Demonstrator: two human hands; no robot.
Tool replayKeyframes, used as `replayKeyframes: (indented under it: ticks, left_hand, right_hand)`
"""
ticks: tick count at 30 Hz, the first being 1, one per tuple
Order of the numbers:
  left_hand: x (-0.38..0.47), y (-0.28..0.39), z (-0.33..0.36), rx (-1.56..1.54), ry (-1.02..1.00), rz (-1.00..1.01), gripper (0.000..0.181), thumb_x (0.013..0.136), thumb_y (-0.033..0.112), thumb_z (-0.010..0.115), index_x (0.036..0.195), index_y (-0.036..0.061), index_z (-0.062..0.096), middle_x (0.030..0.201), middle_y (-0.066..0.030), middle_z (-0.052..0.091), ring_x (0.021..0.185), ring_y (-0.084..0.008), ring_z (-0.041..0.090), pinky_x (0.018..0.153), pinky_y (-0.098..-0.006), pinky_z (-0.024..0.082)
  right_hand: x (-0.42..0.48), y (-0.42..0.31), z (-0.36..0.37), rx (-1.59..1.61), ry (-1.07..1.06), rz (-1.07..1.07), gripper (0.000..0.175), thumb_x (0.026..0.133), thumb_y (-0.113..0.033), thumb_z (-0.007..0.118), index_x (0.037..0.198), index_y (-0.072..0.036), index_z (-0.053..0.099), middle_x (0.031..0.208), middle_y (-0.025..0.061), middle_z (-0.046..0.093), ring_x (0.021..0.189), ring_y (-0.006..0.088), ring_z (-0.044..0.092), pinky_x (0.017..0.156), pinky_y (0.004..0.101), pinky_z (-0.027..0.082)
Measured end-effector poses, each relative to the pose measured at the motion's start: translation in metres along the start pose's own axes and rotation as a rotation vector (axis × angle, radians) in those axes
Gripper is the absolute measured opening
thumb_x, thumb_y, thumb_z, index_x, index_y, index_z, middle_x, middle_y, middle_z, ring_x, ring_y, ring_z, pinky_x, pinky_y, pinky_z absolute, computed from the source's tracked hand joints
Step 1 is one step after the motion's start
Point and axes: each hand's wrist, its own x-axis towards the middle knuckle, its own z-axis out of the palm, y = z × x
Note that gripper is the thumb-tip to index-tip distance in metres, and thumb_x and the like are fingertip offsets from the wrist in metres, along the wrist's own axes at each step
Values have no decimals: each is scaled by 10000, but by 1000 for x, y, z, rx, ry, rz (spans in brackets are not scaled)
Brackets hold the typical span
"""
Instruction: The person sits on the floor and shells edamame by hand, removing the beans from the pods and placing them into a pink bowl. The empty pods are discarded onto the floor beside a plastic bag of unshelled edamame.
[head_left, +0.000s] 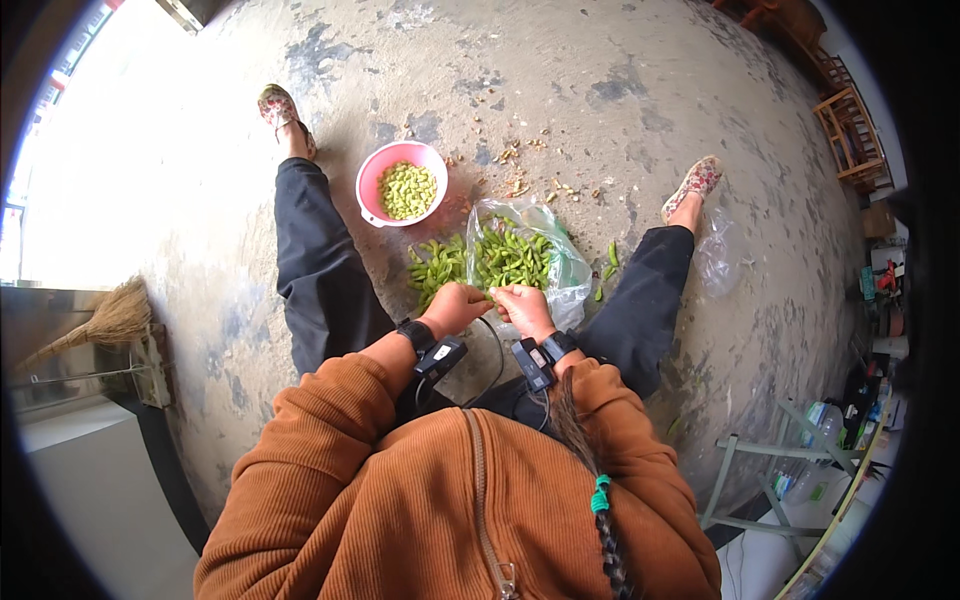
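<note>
My left hand (454, 309) and my right hand (525, 309) meet fingertip to fingertip, pinching a green soybean pod (489, 297) that the fingers mostly cover. Just beyond them, a clear plastic bag (574, 281) lies spread with many green pods (514, 251) on it. More loose pods (442, 264) are heaped on the floor left of the bag, and several stray pods (611, 255) lie to its right. Farther off to the left stands a pink plastic bowl (366, 191) holding shelled green beans (407, 190).
My legs stretch out on both sides. Brown scraps (514, 154) are scattered on the worn concrete floor (540, 67). A crumpled clear bag (720, 255) lies by the right foot. A straw broom (120, 315) is at the left, a folding metal frame (780, 450) at the lower right.
</note>
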Motion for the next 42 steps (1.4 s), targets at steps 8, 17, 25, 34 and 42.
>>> replayKeyframes:
  ticks: [8,17,25,34,42]
  left_hand:
    - [-2,17,-4,128,-50,93,285,829,282,609,817,2,657,681,-202,597,584,-298,581,616,-369,472]
    - [-12,48,-17,319,-48,174,276,820,276,576,758,19,654,716,-213,604,673,-387,591,626,-434,469]
    - [-13,56,-20,356,-5,182,289,838,270,553,776,5,650,736,-233,604,727,-406,590,665,-447,467]
    - [-10,51,-39,-718,-460,-149,307,979,364,433,1005,118,615,634,30,498,526,-80,453,470,-230,352]
    - [-18,64,-42,-560,-428,-81,325,988,373,402,923,96,559,635,3,497,469,-98,451,415,-230,354]
  right_hand:
    - [-20,-12,-11,109,-138,-15,116,864,-143,623,863,-28,641,684,-25,565,552,44,474,494,195,364]
    - [-31,-31,-16,-303,-133,-287,150,824,-142,642,810,3,674,702,12,642,611,68,568,576,226,464]
    - [-27,-40,3,-71,-40,-163,194,807,-180,616,695,-22,621,616,18,601,520,95,544,514,236,447]
    - [-40,-59,-20,226,-254,4,172,899,-194,545,785,-68,522,747,44,563,588,102,499,550,218,425]
    - [-72,-76,-12,312,-152,-3,149,921,-230,552,982,-94,549,828,41,619,739,150,622,568,225,447]
